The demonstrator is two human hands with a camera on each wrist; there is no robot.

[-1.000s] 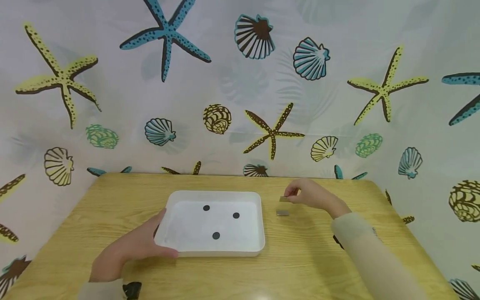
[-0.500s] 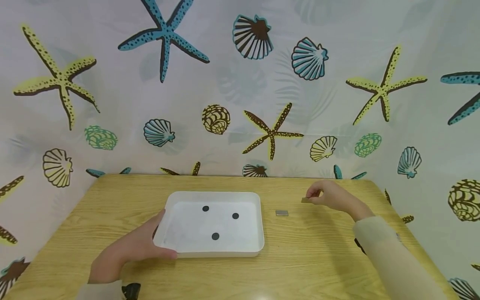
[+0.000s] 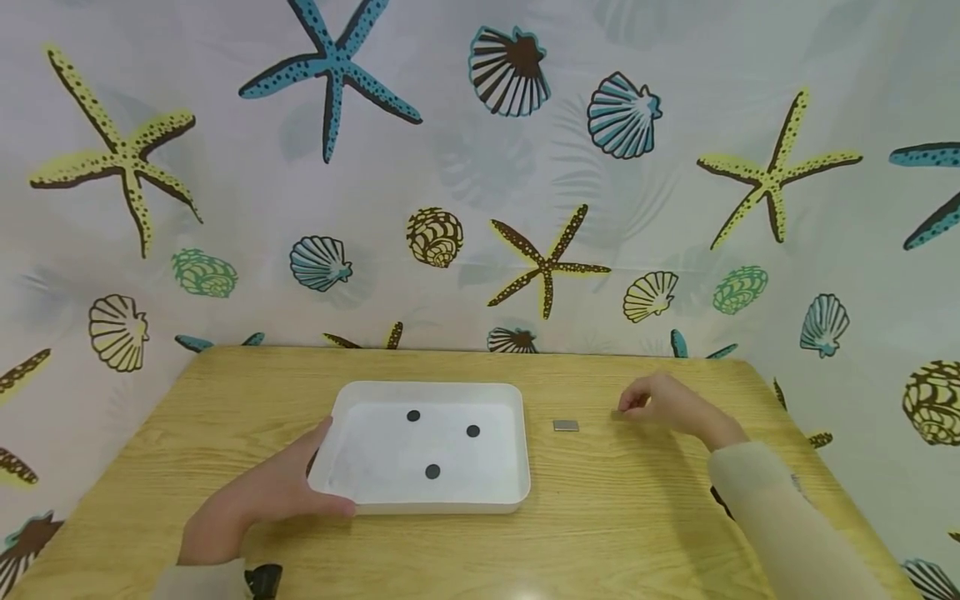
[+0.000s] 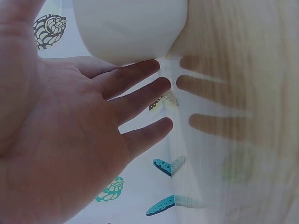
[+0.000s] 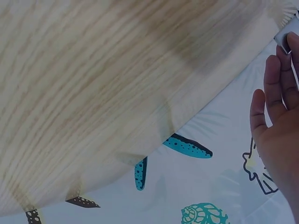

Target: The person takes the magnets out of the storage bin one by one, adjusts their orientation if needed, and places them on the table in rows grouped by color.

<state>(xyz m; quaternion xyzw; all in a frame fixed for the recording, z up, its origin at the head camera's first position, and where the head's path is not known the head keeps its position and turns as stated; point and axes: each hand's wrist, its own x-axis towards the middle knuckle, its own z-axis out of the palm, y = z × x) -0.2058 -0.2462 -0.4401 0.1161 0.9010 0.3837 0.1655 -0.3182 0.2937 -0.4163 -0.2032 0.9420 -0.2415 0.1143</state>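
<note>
My left hand rests against the left front corner of a white rectangular tray. Its thumb lies along the front wall and a finger reaches up the left side; in the left wrist view the other fingers are straight and spread beside the tray. Three dark round discs lie apart on the tray floor. Right of the tray, my right hand is low over the table, pinching a small flat metal plate between thumb and fingertips. In the head view, the fingers hide that plate.
A second small grey metal plate lies on the wooden table between the tray and the right hand. Behind the table hangs a pale cloth printed with starfish and shells.
My right hand has moved right, away from the plate on the table, then slightly down, carrying its own plate. The left hand and tray have stayed put.
</note>
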